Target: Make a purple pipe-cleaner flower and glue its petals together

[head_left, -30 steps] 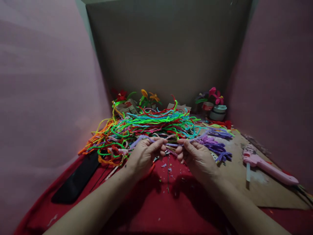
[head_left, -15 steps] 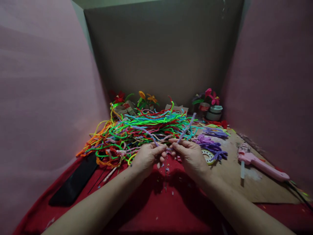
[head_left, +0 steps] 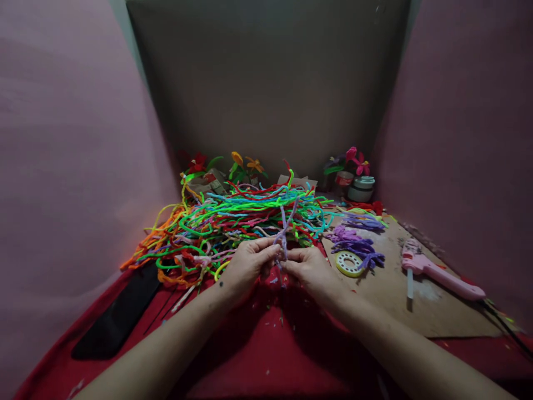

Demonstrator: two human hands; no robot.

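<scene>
Between my two hands is a lavender pipe cleaner [head_left: 285, 229], its two ends pointing up and crossing just above my fingers. My left hand [head_left: 254, 258] pinches it from the left, thumb and forefinger closed on it. From the right, my right hand [head_left: 308, 270] grips it slightly lower, fingertips pressed together. A thin dark wire [head_left: 282, 311] shows below my fingertips; whether it joins the pipe cleaner is hidden. Right behind my hands lies a large heap of coloured pipe cleaners [head_left: 250, 208].
On the cardboard [head_left: 383, 300] at right lie a pink glue gun [head_left: 441, 276], a tape roll [head_left: 350, 264] and purple pipe cleaners [head_left: 353, 244]. A black flat object [head_left: 116, 314] lies left on the red cloth [head_left: 250, 366]. Pipe-cleaner flowers [head_left: 358, 161] and a jar [head_left: 361, 189] stand behind.
The lavender pipe cleaner's ends, spread wide apart before, have come together and now cross upright. My hands have moved closer to each other. The view has shifted slightly.
</scene>
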